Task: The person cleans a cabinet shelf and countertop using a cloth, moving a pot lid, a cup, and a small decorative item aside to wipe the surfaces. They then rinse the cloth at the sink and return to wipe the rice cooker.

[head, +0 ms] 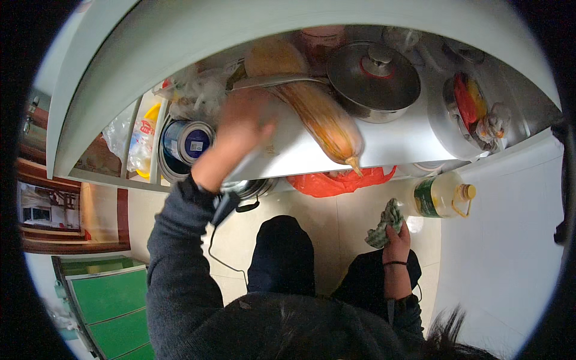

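Observation:
My left hand [245, 130], blurred, reaches over the pale cabinet shelf [288, 153]. Its fingertips lie near the end of a long light-coloured object [279, 81] that crosses an orange-tan squash [321, 119]; whether they touch cannot be told. To the right of the squash stands a steel pot with a dark lid [373, 81]. Low on the right, my right hand [398, 238] holds a crumpled green-and-white cloth [387, 225] above my knee. Just beyond it is a plastic jug with a yellow cap [443, 195], on the floor.
Paint cans [194, 141] and clear plastic bags [198, 92] sit left of my left hand. A red plastic bag [342, 182] lies below the shelf, near a lidded pot [247, 189]. A metal pot with bagged items [468, 108] stands far right. Green drawers [110, 294] are at lower left.

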